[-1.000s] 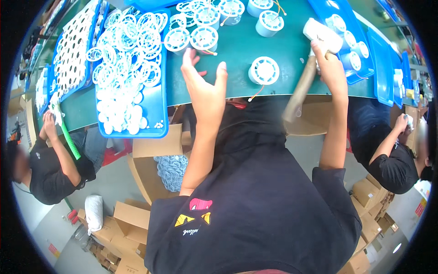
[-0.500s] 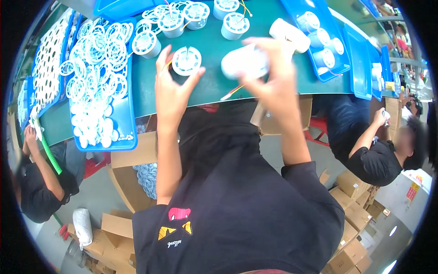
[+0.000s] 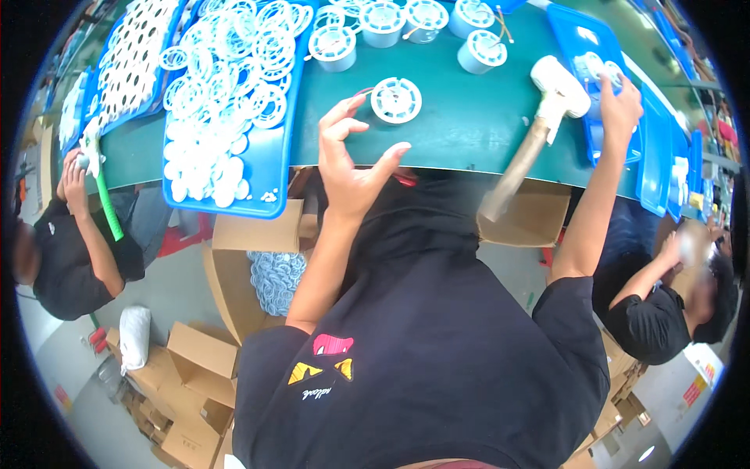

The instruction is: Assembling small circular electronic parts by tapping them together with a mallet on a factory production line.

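Note:
My left hand (image 3: 351, 168) is open, thumb and fingers spread, just below a white round motor housing (image 3: 396, 101) with a slotted ring on top. That housing stands on the green table, with thin wires at its left side. My right hand (image 3: 620, 109) reaches over a blue tray (image 3: 574, 35) at the right. Its fingers close on a white motor housing (image 3: 612, 73) there, partly hidden by the hand. Between the hands lies a white-headed mallet (image 3: 558, 90), its wooden handle jutting past the table's front edge.
Several wired housings (image 3: 383, 23) line the back. A blue tray (image 3: 269, 205) at the left holds white rings and discs. Open cardboard boxes (image 3: 523, 215) sit below the table edge. People work at both sides; the left one's hands (image 3: 74, 176) are at a green-handled hammer (image 3: 109, 207).
My right hand has moved right, carrying a white housing from the table's middle to the blue tray. My left hand has drawn away from its housing. The view has shifted.

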